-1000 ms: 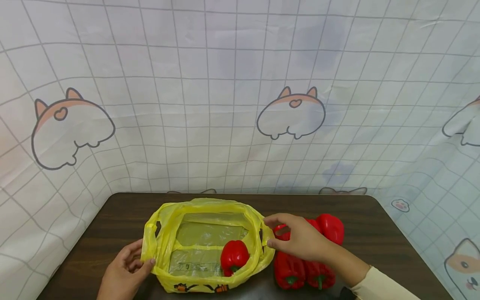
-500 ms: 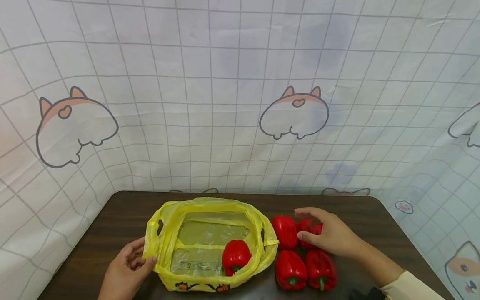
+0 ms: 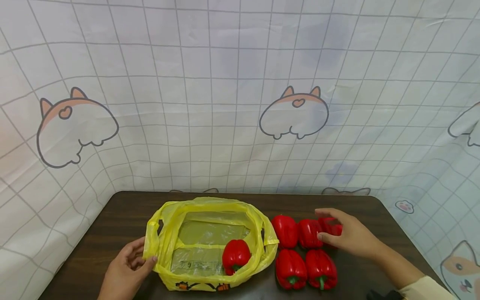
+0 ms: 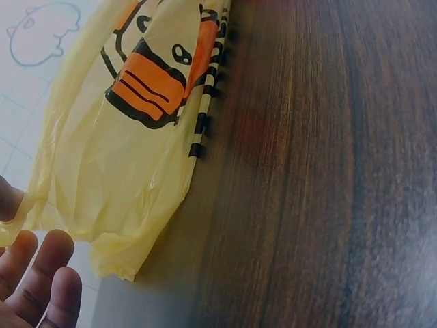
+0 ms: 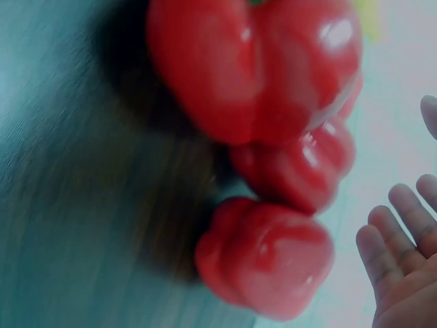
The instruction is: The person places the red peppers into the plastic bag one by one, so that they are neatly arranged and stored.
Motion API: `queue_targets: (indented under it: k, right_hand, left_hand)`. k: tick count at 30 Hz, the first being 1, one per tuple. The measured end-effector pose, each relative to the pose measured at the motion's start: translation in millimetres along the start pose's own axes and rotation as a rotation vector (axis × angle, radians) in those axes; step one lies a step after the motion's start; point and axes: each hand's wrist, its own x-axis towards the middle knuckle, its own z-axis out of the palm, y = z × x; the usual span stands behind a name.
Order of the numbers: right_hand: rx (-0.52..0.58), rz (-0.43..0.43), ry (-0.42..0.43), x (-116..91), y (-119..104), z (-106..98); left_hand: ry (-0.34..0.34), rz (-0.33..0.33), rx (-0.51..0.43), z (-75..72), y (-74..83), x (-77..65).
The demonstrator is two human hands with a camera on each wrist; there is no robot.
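Observation:
A yellow plastic bag [image 3: 210, 281] lies open-mouthed on the table, with one red bell pepper [image 3: 236, 255] inside at its right. My left hand [image 3: 123, 266] pinches the bag's left rim between thumb and fingers; in the left wrist view those fingertips [image 4: 53, 246] sit at the yellow film. To the right of the bag stand several red bell peppers in two rows. My right hand [image 3: 350, 234] is held over the back-right pepper [image 3: 331, 226], thumb and fingers spread with nothing between them. In the right wrist view the fingers [image 5: 403, 219] are apart from the nearest pepper [image 5: 270, 256].
The dark wood-grain table [image 3: 93, 246] ends at a rounded back edge. Behind it hangs a white gridded cloth [image 3: 225, 137] with cartoon dogs. The front-left pepper [image 3: 291, 268] and back-left pepper [image 3: 285, 231] stand close to the bag's right side.
My right hand has moved right, from the bag's right rim across the peppers to the back-right one, uncovering those behind it. My left hand keeps its hold on the bag.

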Motion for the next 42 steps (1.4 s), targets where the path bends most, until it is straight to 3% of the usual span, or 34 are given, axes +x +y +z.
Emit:
queue_targets:
  k: [9, 19, 42]
  right_hand:
    - [-0.029, 0.037, 0.031, -8, 20, -3]
    - [-0.049, 0.019, 0.038, -10, 31, -9]
    - [-0.081, -0.013, 0.019, -9, 67, -2]
  left_hand:
    - [-0.004, -0.01, -0.005, 0.6, 1.4, 0.2]
    - [0.01, 0.002, 0.005, 3.4, 4.2, -1.3]
    - [0.016, -0.011, -0.018, 3.6, 2.5, -2.2]
